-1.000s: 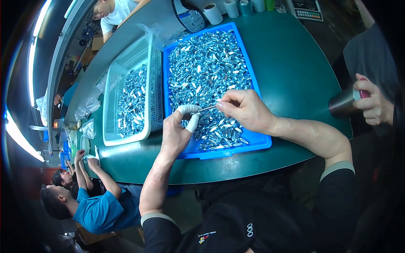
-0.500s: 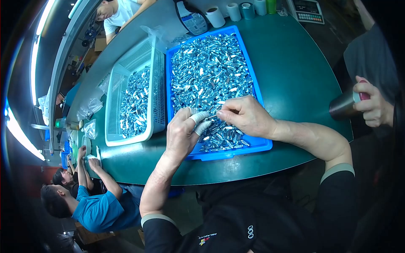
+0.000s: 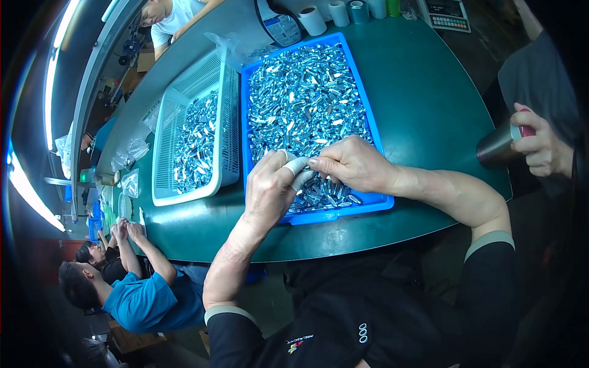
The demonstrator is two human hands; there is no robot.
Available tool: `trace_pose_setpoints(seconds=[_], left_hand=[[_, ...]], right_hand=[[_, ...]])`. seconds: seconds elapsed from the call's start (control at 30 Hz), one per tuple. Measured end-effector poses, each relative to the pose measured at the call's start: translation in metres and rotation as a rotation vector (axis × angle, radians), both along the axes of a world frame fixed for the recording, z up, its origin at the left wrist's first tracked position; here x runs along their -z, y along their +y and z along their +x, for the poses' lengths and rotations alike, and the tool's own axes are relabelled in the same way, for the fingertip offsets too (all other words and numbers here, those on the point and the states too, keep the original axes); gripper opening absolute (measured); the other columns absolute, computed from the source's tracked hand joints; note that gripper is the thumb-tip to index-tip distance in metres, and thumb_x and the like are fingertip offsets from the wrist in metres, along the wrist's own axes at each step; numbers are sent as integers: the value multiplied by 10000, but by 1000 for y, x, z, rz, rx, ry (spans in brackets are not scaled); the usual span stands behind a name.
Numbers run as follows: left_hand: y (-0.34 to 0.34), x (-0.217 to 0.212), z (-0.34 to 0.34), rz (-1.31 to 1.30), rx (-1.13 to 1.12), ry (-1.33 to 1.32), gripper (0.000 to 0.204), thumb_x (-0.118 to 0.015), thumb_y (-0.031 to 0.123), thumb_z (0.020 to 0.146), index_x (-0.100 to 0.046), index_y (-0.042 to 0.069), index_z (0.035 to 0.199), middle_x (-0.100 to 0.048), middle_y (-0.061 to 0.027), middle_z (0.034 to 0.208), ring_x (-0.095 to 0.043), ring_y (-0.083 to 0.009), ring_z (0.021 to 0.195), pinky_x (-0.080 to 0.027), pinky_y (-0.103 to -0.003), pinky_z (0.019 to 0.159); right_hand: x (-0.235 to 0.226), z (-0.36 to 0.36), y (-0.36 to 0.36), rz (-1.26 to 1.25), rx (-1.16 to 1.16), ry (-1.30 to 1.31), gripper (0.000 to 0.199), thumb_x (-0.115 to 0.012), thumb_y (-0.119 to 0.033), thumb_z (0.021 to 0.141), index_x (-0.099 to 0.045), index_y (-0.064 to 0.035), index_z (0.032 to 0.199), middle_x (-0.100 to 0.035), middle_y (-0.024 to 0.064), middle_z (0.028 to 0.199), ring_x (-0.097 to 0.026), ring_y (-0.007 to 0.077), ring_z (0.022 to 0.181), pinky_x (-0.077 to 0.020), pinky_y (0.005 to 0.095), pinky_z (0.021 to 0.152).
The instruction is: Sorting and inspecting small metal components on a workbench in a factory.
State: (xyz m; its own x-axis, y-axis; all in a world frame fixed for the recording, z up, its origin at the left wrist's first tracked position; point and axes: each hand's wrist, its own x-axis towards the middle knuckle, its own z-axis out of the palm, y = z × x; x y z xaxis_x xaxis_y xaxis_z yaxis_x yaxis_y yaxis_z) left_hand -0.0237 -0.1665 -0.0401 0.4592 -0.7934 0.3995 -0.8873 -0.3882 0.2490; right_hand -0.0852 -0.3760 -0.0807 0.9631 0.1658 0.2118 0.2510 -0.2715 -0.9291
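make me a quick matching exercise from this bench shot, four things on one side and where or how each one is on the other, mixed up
Things:
1. blue tray
2. white mesh basket
3. tape rolls
4. metal cup

Places or states:
A. stand in a row at the far edge of the green table
B. held in another person's hand at the right edge
C. heaped with small shiny metal parts, under both hands, left hand and right hand
D. left of the blue tray, partly filled with the same parts

Pairs: 1-C, 2-D, 3-A, 4-B
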Motion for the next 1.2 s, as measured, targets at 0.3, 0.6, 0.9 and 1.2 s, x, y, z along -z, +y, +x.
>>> trace_pose_setpoints(seconds=[0.3, 0.6, 0.9, 1.2], left_hand=[[67, -49, 31, -19, -331, -267, 213, -809, 104, 811, -750, 69, 1013, -690, -101, 911, -661, -288, 854, -527, -397, 765], [12, -1, 39, 237, -301, -126, 316, -766, 155, 862, -704, 37, 1149, -651, -147, 955, -638, -341, 942, -517, -429, 816], [12, 19, 37, 164, -263, -18, 220, -725, 63, 864, -719, 38, 1083, -627, -140, 885, -623, -336, 864, -510, -420, 772], [20, 22, 31, -515, -253, 1045, 282, -696, 85, 960, -598, 9, 1213, -726, -118, 1007, -694, -161, 910, -555, -292, 811]], right_hand=[[-2, 1, -4, 310, 133, -24, 436, -574, -310, 1054, -687, -8, 762, -632, 30, 632, -602, 80, 594, -452, 258, 534], [-3, -1, -5, 309, 131, -14, 434, -581, -315, 1053, -685, -2, 771, -642, 36, 654, -606, 79, 602, -453, 251, 535], [3, 1, -4, 315, 124, 29, 406, -603, -286, 1024, -702, 11, 765, -662, 73, 627, -627, 111, 561, -483, 299, 536], [-3, 1, -6, 121, 24, 71, 358, -606, -251, 1027, -678, 18, 803, -681, 63, 706, -626, 103, 622, -490, 292, 588]])
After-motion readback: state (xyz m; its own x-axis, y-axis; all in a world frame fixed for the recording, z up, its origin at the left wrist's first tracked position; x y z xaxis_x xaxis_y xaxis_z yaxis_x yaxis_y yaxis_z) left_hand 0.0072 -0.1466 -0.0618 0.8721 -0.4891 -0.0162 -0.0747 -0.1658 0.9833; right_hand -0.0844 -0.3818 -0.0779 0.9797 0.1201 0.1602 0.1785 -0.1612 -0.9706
